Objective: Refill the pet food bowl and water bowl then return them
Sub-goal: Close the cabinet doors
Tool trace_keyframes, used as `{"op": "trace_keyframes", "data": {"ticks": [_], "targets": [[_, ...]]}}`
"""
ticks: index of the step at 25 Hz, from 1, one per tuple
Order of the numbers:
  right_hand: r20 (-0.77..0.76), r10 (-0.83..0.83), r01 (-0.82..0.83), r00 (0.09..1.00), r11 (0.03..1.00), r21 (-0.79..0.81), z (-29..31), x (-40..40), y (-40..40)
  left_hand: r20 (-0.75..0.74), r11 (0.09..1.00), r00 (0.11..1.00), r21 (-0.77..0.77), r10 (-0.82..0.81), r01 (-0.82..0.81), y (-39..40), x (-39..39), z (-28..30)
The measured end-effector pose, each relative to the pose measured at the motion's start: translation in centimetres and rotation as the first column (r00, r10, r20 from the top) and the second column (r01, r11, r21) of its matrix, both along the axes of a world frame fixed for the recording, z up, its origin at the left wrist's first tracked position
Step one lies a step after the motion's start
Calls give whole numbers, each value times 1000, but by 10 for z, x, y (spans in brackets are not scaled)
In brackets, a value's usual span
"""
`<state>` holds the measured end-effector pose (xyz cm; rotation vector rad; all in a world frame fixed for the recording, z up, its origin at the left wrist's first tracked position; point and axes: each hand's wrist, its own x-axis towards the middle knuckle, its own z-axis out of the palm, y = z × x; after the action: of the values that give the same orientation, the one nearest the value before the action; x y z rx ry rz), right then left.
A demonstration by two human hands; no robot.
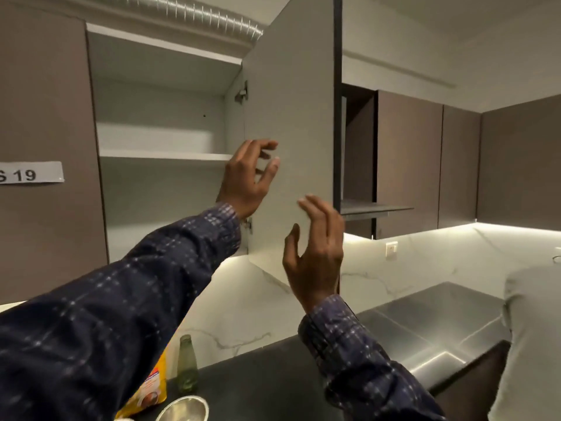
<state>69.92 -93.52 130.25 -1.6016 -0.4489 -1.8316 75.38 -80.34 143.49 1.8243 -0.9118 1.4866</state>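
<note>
A wall cupboard stands with its grey door swung open, and its white shelves look bare. My left hand is raised in front of the door's hinged edge, fingers apart, holding nothing. My right hand hovers lower, near the door's free edge, fingers spread and empty. On the dark counter below sit a metal bowl, a yellow food packet and a green glass bottle. My left sleeve hides part of the packet.
A steel sink lies to the right in the counter. Another person's light sleeve fills the right edge. Brown cupboards line the walls, one with a paper label. A ribbed metal duct runs overhead.
</note>
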Motion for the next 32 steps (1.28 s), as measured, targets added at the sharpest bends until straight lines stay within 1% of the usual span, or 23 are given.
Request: {"op": "trace_keyframes", "data": {"ticks": [2,4,6,7,8,10,11,12,14,15,17,19,21,23,25,26,28,30,31,32], "targets": [[-65,-6,13,998,993,117,12,5,-31,-18,999,999,-11,30,-30,-37,-3,19],[-231,64,-20,971,982,190,17,16,-55,-124,996,988,0,88,-89,-74,-5,28],[-395,191,-124,899,974,187,17,28,-68,-263,989,953,51,150,-142,-105,-6,26],[-448,235,-173,863,969,175,16,33,-71,-317,986,934,82,163,-144,-115,-5,22],[-482,270,-212,834,962,171,15,38,-71,-340,981,922,115,186,-155,-121,-3,17],[-488,334,-259,807,941,216,16,43,-67,-305,954,910,194,282,-231,-124,0,8],[-470,345,-256,813,936,243,15,44,-62,-279,940,906,221,318,-261,-122,1,6],[-450,345,-251,824,934,255,14,43,-57,-269,935,905,228,330,-273,-118,-2,3],[-415,337,-259,845,937,234,7,41,-44,-280,942,905,192,321,-274,-107,-10,-3],[-400,331,-274,855,942,194,5,40,-37,-285,950,908,159,305,-270,-98,-14,-6],[-379,313,-315,871,947,60,2,39,-16,-268,959,921,94,284,-268,-71,-23,-8],[-364,336,-383,869,922,-63,2,40,11,-238,955,924,65,298,-291,-29,-27,-10],[-393,417,-497,820,858,-127,0,44,44,-210,936,913,48,351,-348,17,-28,-14],[-440,457,-573,773,801,-173,-8,51,80,-158,909,896,16,415,-418,58,-26,-23],[-497,439,-601,749,766,-229,-16,64,123,-101,873,870,-25,482,-487,97,-18,-34],[-520,410,-597,749,759,-261,-18,73,146,-103,857,855,-34,509,-514,117,-12,-37],[-545,330,-559,771,760,-331,-20,95,193,-144,803,796,-14,589,-596,161,1,-42],[-549,250,-512,797,762,-396,-22,118,240,-152,670,657,51,739,-741,209,20,-51],[-552,218,-491,805,768,-412,-24,130,262,-147,598,582,103,800,-795,233,29,-56],[-555,190,-468,810,779,-417,-26,141,279,-137,545,528,155,838,-824,253,37,-62]]}}
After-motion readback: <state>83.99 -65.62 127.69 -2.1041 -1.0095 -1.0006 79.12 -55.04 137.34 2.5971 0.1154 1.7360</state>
